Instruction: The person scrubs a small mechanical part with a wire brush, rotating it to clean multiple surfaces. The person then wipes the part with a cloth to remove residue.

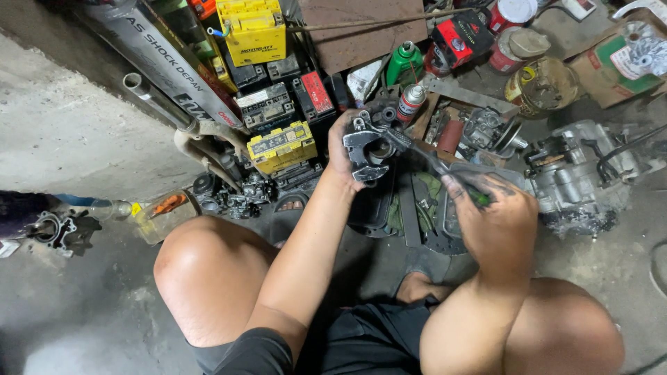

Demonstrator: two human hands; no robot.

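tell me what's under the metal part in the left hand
Below the grey metal part held by the left hand sits a dark tray with green cloth; the part and arms cover the tray's remaining contents.

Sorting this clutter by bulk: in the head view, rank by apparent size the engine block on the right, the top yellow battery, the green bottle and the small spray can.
1. engine block
2. yellow battery
3. green bottle
4. spray can, close to the bottle, so that order is unsure.

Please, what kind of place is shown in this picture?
Most likely a small motorcycle repair workshop. Yellow and black batteries are stacked on the concrete floor, an engine block lies to the right, and the hands hold a metal engine part and a screwdriver.
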